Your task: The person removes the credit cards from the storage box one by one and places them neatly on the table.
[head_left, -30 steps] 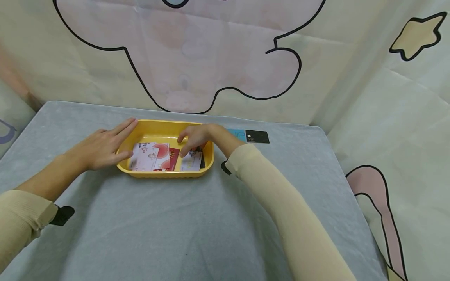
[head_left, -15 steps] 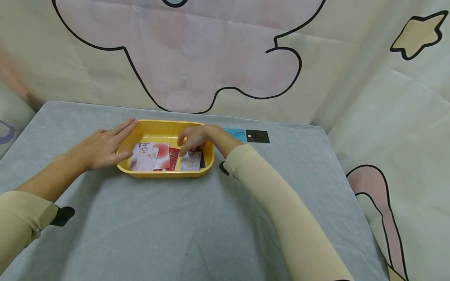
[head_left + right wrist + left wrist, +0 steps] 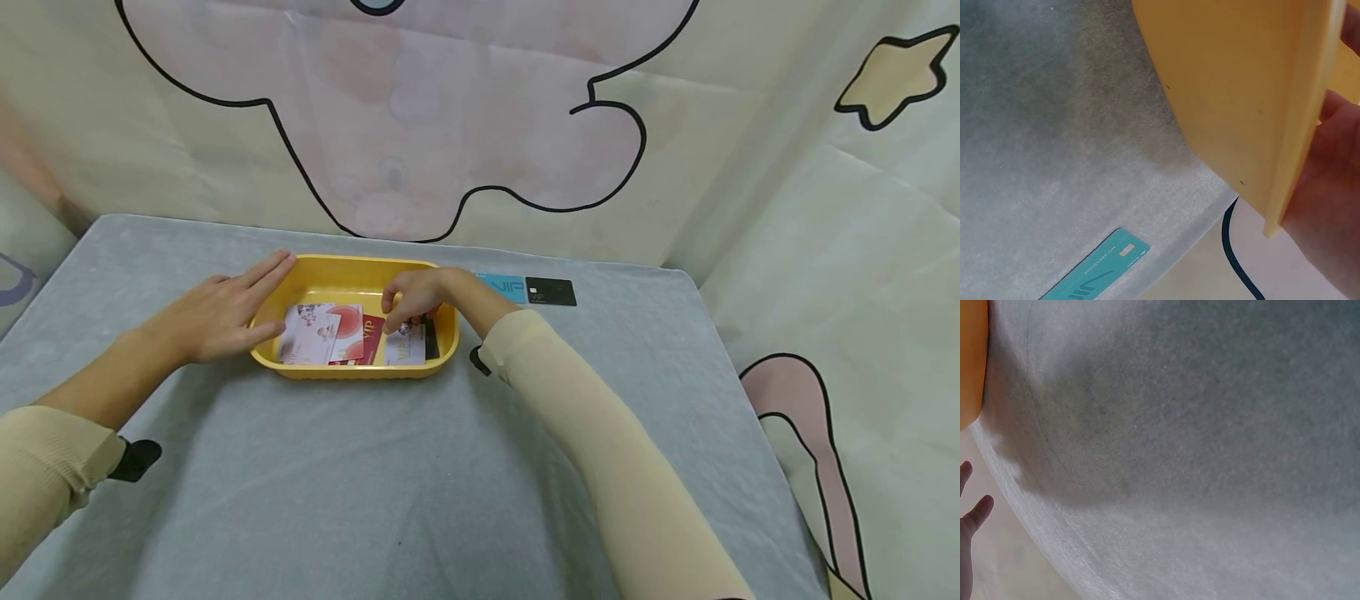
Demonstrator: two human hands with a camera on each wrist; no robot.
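A yellow plastic tray (image 3: 352,373) holds several cards. My left hand (image 3: 213,321) rests at its left rim, fingers straight and spread. Inside the right end, my right hand (image 3: 420,296) reaches over the rim, fingers bent and the thumb down at the upper part of a white card (image 3: 405,350). A black card (image 3: 432,342) shows from under that card's right side. To the left lie a red VIP card (image 3: 372,333), a pink-and-white card (image 3: 348,337) and a white flowered card (image 3: 306,337). I cannot tell whether the right fingers pinch the white card.
Right of the tray, a blue VIP card (image 3: 504,287) and a black VIP card (image 3: 551,292) lie side by side on the grey cloth-covered table (image 3: 360,483). A printed curtain (image 3: 510,150) hangs behind the table's far edge.
The right thumb and fingers have drawn a little closer together. The white card has shifted slightly left, and more of the black card beneath shows. The left hand stays in place.
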